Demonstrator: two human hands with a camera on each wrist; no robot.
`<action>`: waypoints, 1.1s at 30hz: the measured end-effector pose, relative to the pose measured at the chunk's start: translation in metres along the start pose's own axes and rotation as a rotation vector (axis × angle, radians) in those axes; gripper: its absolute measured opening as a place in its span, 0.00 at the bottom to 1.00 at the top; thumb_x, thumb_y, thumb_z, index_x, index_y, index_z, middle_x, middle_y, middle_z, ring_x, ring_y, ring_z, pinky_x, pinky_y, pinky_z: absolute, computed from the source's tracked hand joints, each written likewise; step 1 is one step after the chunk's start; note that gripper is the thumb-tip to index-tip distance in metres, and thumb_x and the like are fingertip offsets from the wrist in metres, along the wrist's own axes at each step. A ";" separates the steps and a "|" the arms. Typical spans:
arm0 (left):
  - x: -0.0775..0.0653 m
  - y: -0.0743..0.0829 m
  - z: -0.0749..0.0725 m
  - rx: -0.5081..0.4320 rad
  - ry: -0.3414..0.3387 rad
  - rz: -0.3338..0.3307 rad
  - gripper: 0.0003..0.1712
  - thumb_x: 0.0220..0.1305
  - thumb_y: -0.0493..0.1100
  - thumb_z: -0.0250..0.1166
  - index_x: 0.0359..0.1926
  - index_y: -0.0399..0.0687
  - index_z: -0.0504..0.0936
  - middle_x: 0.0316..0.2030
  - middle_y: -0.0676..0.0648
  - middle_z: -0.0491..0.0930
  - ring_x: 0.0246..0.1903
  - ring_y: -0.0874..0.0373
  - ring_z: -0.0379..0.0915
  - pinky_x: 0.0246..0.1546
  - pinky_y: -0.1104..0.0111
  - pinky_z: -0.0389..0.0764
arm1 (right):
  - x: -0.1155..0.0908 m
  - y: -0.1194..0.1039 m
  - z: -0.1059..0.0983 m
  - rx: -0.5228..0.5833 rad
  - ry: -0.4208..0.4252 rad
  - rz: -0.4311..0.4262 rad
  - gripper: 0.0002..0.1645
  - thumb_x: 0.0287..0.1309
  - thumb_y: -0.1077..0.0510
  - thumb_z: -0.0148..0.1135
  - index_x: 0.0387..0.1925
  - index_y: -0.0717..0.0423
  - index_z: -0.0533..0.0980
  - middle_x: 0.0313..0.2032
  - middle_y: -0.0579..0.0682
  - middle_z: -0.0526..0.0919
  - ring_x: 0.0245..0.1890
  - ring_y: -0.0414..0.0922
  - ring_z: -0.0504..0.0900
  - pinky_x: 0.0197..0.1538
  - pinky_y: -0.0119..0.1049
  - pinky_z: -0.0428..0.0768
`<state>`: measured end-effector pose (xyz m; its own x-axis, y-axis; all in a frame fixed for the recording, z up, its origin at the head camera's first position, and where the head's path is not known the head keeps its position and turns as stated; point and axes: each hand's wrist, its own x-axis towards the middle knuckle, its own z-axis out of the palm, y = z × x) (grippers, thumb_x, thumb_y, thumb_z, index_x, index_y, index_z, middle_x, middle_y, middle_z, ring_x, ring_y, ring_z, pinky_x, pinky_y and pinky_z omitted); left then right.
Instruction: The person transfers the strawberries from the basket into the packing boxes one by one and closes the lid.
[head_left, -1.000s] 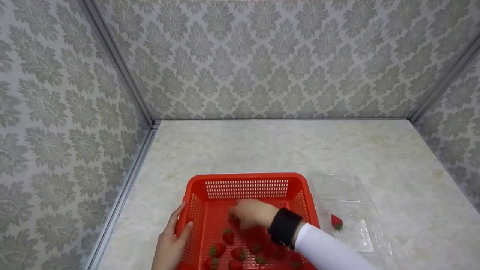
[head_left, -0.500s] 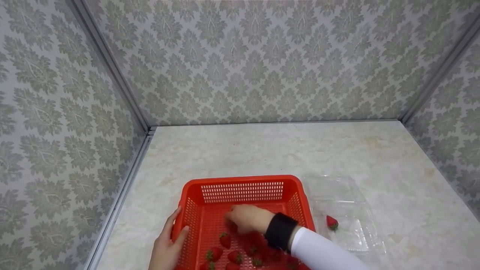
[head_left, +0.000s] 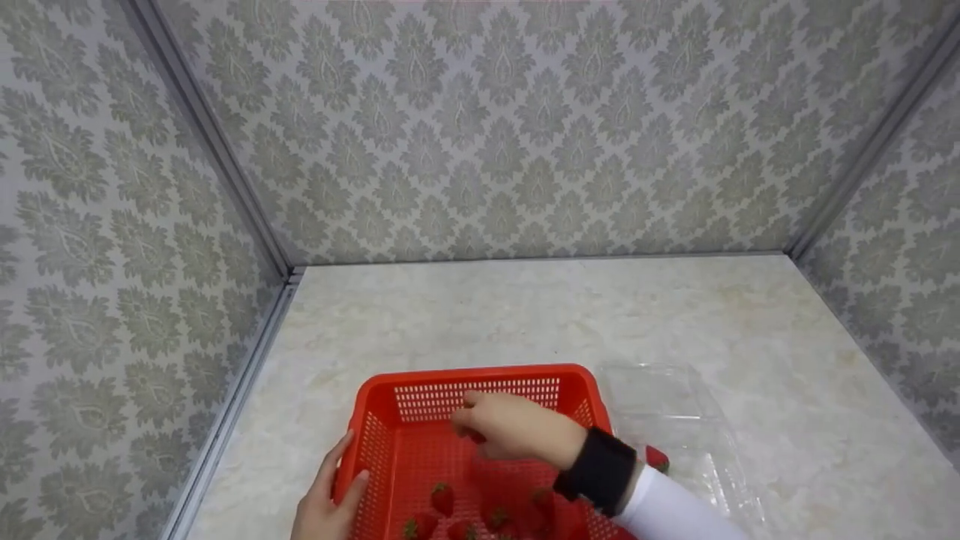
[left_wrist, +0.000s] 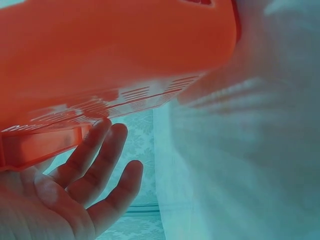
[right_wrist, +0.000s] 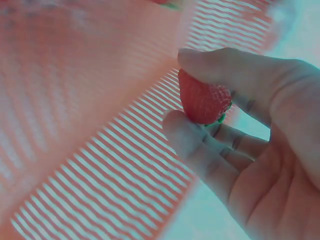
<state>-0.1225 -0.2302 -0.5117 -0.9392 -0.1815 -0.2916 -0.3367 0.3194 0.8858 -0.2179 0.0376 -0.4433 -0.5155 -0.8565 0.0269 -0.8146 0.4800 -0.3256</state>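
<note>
Leafy walls [head_left: 502, 135] stand round the pale table [head_left: 450, 315]. Right fingers [right_wrist: 192, 145] pinch a strawberry [right_wrist: 200, 97]; left fingers [left_wrist: 120, 192] hold the red basket [head_left: 480, 373].

The right hand [right_wrist: 275, 165] pinches a ripe strawberry [right_wrist: 200, 100] between thumb and fingers, its green calyx turned right, toward the palm. Beyond and to the left runs the slotted side of a red plastic basket [right_wrist: 102, 172], its narrow openings in close parallel rows. Farther left, the basket's surface is blurred; a second strawberry [right_wrist: 159, 1] shows in part.
</note>
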 end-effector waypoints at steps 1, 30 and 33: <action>0.000 0.001 0.001 0.002 -0.006 -0.010 0.41 0.60 0.61 0.60 0.70 0.63 0.53 0.51 0.38 0.73 0.41 0.51 0.77 0.31 0.58 0.83 | -0.009 -0.001 -0.012 0.029 0.023 0.003 0.13 0.53 0.63 0.63 0.39 0.46 0.76 0.33 0.40 0.70 0.27 0.35 0.69 0.30 0.23 0.70; -0.003 0.004 0.001 -0.016 -0.025 -0.109 0.45 0.59 0.62 0.60 0.71 0.61 0.50 0.50 0.37 0.72 0.39 0.51 0.78 0.31 0.57 0.83 | -0.234 0.100 0.019 0.098 0.066 0.708 0.15 0.40 0.66 0.67 0.33 0.51 0.76 0.26 0.41 0.70 0.26 0.39 0.69 0.30 0.36 0.73; -0.001 0.006 0.003 -0.007 -0.034 -0.107 0.45 0.59 0.63 0.60 0.71 0.62 0.50 0.50 0.38 0.72 0.39 0.52 0.77 0.32 0.57 0.83 | -0.231 0.101 0.028 0.090 0.045 0.782 0.15 0.39 0.67 0.66 0.31 0.49 0.76 0.25 0.41 0.70 0.25 0.40 0.69 0.31 0.37 0.73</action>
<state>-0.1237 -0.2250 -0.5067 -0.8996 -0.1828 -0.3965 -0.4349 0.2934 0.8513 -0.1734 0.2784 -0.5089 -0.9419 -0.2675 -0.2034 -0.1878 0.9209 -0.3415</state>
